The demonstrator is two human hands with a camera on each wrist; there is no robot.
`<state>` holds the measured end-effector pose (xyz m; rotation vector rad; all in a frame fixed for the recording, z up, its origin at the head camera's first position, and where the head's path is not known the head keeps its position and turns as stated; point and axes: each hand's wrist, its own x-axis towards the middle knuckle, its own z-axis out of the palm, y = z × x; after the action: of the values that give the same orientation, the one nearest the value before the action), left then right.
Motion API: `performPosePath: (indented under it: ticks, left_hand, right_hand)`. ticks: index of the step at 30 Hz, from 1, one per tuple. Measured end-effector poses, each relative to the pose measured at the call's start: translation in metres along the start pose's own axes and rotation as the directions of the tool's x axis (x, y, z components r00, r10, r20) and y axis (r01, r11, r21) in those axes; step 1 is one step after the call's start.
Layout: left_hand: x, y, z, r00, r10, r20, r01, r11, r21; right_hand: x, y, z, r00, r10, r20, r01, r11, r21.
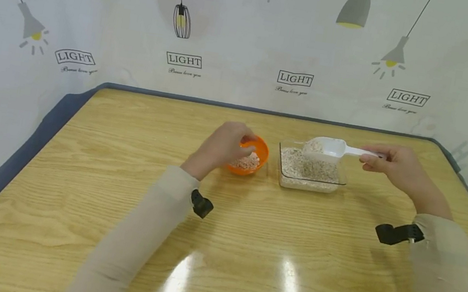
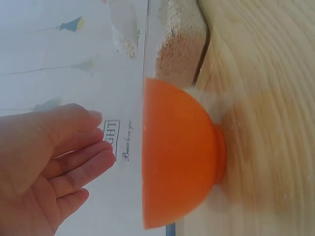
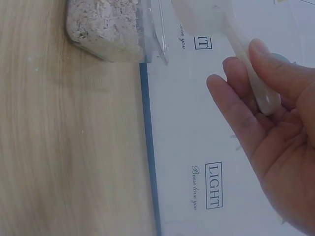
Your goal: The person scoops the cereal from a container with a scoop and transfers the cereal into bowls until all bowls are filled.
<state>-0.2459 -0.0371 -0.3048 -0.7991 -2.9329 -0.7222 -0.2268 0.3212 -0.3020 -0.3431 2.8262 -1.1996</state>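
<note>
My right hand [image 1: 398,168] pinches the handle of a white scoop [image 1: 334,148] that holds some pale flakes resembling oats. The scoop is above a clear rectangular container [image 1: 310,185], which is well filled with the same flakes [image 3: 103,22]. To the left of the container stands an orange bowl [image 2: 179,157], upright on the table, with flakes [image 1: 247,161] inside. Over the bowl's rim hovers my left hand [image 1: 227,142], its fingers loosely bent and holding nothing; the left wrist view shows it apart from the bowl.
Both the bowl and the container rest on a wooden table [image 1: 239,232]. Behind the table's far edge hangs a pale backdrop [image 1: 241,36] printed with lamps. A black strap [image 1: 201,204] is on the left wrist, another strap [image 1: 400,234] on the right.
</note>
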Motion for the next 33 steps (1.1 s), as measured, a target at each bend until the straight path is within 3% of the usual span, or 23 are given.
performPosePath:
  ticks: [12,17,33]
  left_hand:
    - [-0.009,-0.018,-0.015,0.999,-0.054,-0.007,0.054,0.998,-0.029]
    - [-0.013,-0.024,-0.02,0.997,-0.077,-0.024,0.075,0.996,-0.047]
    - [-0.022,-0.046,-0.032,0.992,-0.125,-0.02,0.124,0.992,-0.037]
  right_hand:
    - [0.004,-0.004,-0.003,0.997,-0.078,0.014,0.077,0.996,0.053]
    - [0.005,-0.011,-0.003,0.998,-0.058,0.003,0.058,0.994,0.089]
    - [0.017,-0.026,0.005,0.997,-0.075,-0.012,0.076,0.996,0.041]
